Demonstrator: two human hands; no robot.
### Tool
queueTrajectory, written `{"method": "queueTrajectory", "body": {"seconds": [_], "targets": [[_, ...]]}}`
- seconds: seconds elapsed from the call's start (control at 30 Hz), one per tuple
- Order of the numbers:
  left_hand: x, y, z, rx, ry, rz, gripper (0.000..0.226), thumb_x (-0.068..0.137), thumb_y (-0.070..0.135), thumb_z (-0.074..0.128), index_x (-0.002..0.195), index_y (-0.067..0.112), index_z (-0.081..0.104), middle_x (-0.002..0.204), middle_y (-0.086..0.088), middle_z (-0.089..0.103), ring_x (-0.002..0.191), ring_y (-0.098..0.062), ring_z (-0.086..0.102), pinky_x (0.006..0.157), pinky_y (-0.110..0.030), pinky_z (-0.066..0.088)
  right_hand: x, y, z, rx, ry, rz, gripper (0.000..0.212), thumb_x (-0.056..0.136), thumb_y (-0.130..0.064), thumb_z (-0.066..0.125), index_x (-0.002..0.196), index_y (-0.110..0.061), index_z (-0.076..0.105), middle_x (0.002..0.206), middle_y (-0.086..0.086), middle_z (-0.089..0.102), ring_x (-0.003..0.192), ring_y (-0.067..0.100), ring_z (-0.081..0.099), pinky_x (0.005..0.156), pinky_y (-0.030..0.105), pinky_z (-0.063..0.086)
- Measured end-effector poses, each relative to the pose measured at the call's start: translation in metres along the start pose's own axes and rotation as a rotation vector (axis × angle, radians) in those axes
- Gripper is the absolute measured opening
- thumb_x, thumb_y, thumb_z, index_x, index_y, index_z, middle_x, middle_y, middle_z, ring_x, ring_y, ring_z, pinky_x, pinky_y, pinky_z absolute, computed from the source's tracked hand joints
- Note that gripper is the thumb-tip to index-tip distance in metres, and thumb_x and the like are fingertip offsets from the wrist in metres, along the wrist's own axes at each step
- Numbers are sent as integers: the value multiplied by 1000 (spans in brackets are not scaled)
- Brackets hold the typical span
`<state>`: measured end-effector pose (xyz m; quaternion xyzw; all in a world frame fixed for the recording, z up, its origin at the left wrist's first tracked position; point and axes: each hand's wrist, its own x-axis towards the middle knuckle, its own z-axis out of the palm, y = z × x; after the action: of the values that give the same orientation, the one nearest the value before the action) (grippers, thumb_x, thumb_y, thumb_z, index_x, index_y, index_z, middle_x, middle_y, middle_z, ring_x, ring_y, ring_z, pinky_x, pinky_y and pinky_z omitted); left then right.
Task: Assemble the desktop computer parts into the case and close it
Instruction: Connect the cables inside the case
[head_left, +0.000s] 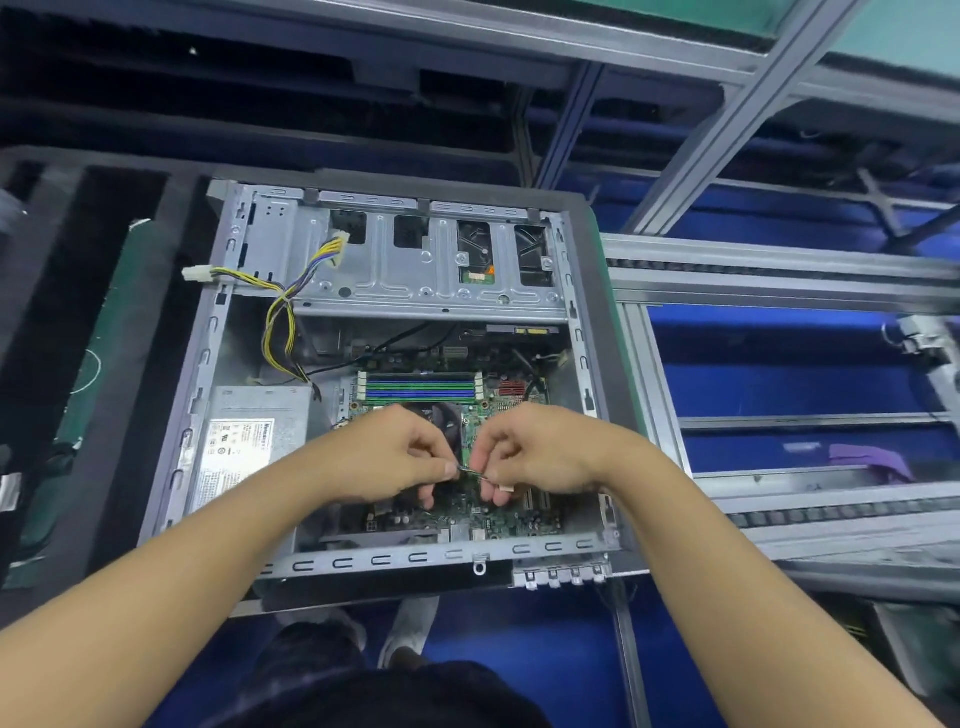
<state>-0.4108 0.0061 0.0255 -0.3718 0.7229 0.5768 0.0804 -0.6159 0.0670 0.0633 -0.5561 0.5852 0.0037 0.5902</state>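
An open grey computer case (171, 415) lies on its side on the bench. Inside it sits a green motherboard (457, 512) with blue and green memory slots (422, 388) and a black CPU fan (441, 421). A power supply (244, 441) fills the lower left, and its yellow and black cables (278, 322) loop up to a white plug (197, 273). My left hand (387, 454) and my right hand (535, 449) meet over the fan. Both pinch a thin small part (470, 472) between their fingertips; I cannot tell what it is.
A silver drive cage (395, 260) spans the top of the case. Black foam (88, 291) lies to the left. Aluminium conveyor rails (779, 270) run to the right over a blue floor, with a purple cloth (870, 460) on them. My shoes (410, 629) show below the bench.
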Motion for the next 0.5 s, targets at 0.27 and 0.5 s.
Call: {"method": "queueTrajectory", "body": {"seconds": [0.27,0.5], "targets": [[-1,0,1,-36,53,27,10,96,26,63,90,24,70,67,5,72,77,-19,73,71,-33,52,3,4,-4,414,-48,31,20,100,5,58,115,-8,57,85,12,76,70,16,65,56,24,53],[-1,-1,1,-38,76,45,9,96,27,63,90,25,71,71,4,74,74,-26,68,75,-44,54,3,8,0,418,-23,23,20,98,2,63,113,-10,58,85,7,78,71,12,66,58,23,53]]}}
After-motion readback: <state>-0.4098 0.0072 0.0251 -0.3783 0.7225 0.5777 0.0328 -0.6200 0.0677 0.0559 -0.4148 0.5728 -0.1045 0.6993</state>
